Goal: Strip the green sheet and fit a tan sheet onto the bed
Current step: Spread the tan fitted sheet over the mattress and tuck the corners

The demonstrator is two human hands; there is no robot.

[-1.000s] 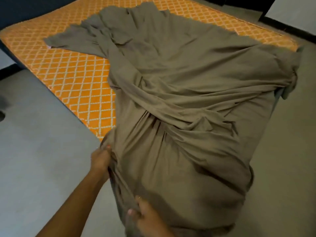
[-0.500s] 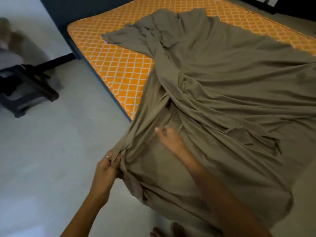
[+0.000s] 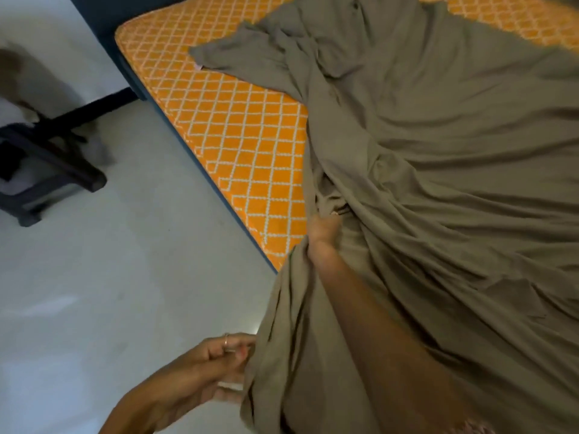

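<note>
A tan sheet (image 3: 445, 170) lies bunched and creased across the orange diamond-patterned mattress (image 3: 238, 133), with one side hanging off the near edge toward the floor. My left hand (image 3: 216, 368) pinches the hanging edge of the sheet low by the floor. My right hand (image 3: 324, 228) reaches forward onto the bed and grips a fold of the sheet near the mattress edge; its fingers are partly buried in the cloth. No green sheet is in view.
The pale floor (image 3: 103, 292) stretches to the left of the bed. A dark stool or small frame (image 3: 47, 170) stands at the far left. A dark bed frame (image 3: 200, 170) edges the mattress. A dark headboard panel (image 3: 103, 14) rises at the top left.
The view has swung right and closer. My right hand moved forward up the sheet and closed on a fold. My left hand kept its hold on the edge, lower now.
</note>
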